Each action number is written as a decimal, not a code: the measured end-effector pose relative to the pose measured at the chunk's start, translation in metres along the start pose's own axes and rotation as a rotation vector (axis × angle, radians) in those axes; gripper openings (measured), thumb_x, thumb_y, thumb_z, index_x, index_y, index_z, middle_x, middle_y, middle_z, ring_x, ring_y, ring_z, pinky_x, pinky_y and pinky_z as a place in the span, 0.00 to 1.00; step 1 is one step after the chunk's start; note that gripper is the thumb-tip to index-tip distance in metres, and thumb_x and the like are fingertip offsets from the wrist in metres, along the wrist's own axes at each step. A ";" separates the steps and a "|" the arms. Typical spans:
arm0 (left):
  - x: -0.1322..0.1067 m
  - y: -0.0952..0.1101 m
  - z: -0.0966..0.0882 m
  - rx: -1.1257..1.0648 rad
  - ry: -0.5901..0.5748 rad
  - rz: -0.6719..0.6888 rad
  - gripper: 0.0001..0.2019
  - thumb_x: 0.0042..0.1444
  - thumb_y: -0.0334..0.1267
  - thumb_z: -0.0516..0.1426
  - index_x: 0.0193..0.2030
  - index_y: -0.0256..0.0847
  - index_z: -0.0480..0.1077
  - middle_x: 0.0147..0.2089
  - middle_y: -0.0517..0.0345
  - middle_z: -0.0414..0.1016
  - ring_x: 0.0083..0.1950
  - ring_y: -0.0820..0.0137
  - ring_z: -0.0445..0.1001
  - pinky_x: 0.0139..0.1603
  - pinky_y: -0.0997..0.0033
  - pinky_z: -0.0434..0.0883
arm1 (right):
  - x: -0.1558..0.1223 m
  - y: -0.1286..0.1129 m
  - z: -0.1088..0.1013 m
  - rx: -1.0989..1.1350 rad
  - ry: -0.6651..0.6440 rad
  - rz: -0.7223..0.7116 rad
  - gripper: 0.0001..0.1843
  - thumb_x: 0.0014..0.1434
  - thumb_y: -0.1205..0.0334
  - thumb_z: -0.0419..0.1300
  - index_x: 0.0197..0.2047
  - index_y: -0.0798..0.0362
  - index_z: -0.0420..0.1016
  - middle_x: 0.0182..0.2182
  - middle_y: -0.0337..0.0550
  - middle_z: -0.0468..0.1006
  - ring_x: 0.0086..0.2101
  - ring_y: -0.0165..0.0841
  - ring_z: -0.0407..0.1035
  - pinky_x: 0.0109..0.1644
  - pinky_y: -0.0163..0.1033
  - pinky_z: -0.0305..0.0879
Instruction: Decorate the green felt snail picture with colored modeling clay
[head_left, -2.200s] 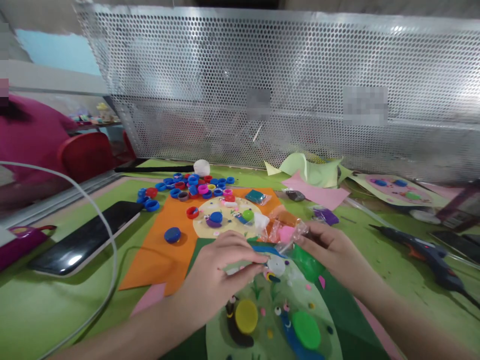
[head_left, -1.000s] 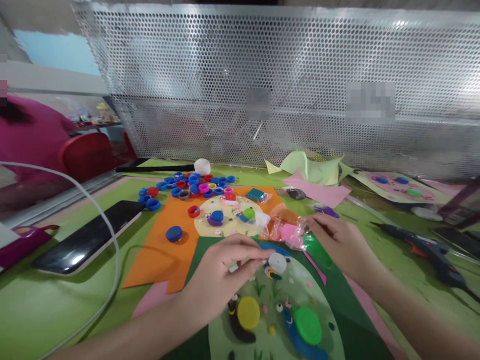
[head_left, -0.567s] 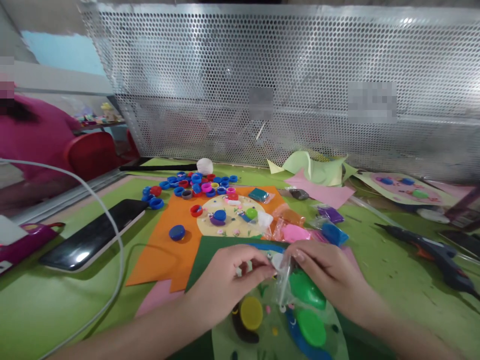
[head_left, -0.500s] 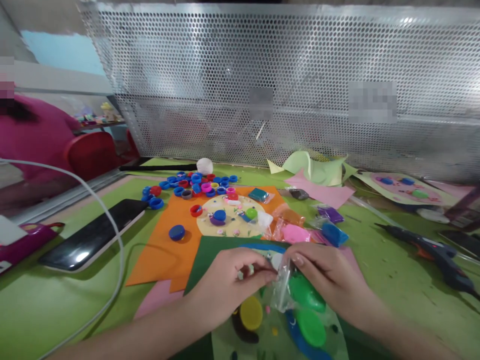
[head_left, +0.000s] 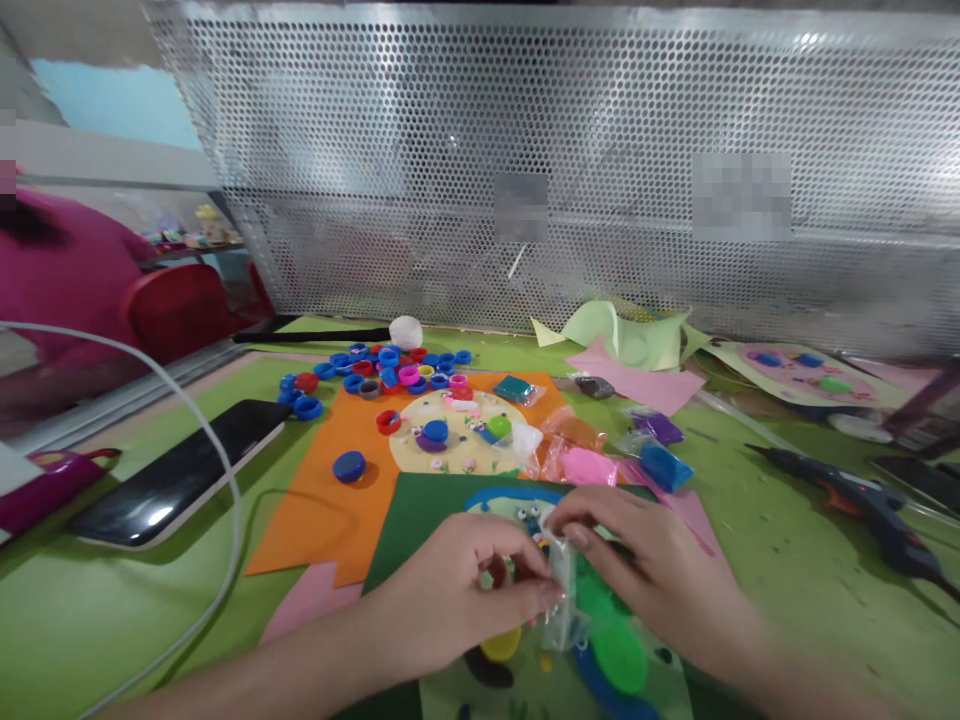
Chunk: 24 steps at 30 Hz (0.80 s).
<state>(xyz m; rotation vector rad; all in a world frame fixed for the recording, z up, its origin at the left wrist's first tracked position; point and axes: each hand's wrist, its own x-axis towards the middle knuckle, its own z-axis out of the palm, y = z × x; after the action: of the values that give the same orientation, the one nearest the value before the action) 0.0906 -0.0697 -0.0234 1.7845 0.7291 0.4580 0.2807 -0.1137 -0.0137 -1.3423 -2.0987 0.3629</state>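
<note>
Between my hands is a small clear plastic bag, with a bright green lump of clay that appears to be in it. My left hand pinches the bag's left edge between thumb and fingers. Thumb and fingertips of my right hand grip its top. Below lies a dark green sheet bearing a pale craft picture, partly hidden by my hands. On it are a yellow cap, a green cap, a blue clay shape and stuck-on eyes.
Several bottle caps lie behind an orange sheet. Bagged clay, including a pink lump, sits beyond my right hand. A glue gun is at right, a phone and white cable at left. A perforated metal panel stands behind.
My left hand has shifted slightly down and right along the bag, covering more of the yellow cap. My right fingertips have moved a little left, and the stuck-on eyes now show.
</note>
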 end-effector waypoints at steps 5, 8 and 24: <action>0.000 -0.001 0.001 -0.119 0.074 0.048 0.06 0.53 0.37 0.57 0.27 0.39 0.70 0.25 0.63 0.69 0.27 0.74 0.65 0.29 0.77 0.62 | -0.002 -0.008 0.002 -0.274 0.266 -0.177 0.09 0.56 0.59 0.56 0.28 0.51 0.60 0.28 0.41 0.69 0.32 0.34 0.64 0.33 0.38 0.58; 0.001 -0.001 0.001 -0.125 0.109 0.092 0.06 0.53 0.35 0.57 0.26 0.39 0.69 0.27 0.62 0.70 0.30 0.73 0.67 0.31 0.76 0.63 | -0.003 -0.014 0.006 -0.306 0.158 -0.199 0.14 0.54 0.60 0.58 0.23 0.52 0.57 0.21 0.35 0.63 0.25 0.30 0.59 0.33 0.38 0.55; 0.001 0.000 -0.001 -0.095 0.101 0.118 0.10 0.57 0.39 0.54 0.27 0.40 0.64 0.28 0.63 0.64 0.32 0.73 0.67 0.33 0.77 0.67 | 0.000 -0.015 0.001 -0.233 -0.053 -0.155 0.08 0.59 0.63 0.53 0.28 0.52 0.61 0.27 0.36 0.66 0.29 0.30 0.61 0.40 0.42 0.55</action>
<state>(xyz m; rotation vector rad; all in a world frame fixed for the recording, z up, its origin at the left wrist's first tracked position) 0.0903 -0.0681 -0.0232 1.7305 0.6633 0.6551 0.2695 -0.1208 -0.0062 -1.2984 -2.3287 0.0923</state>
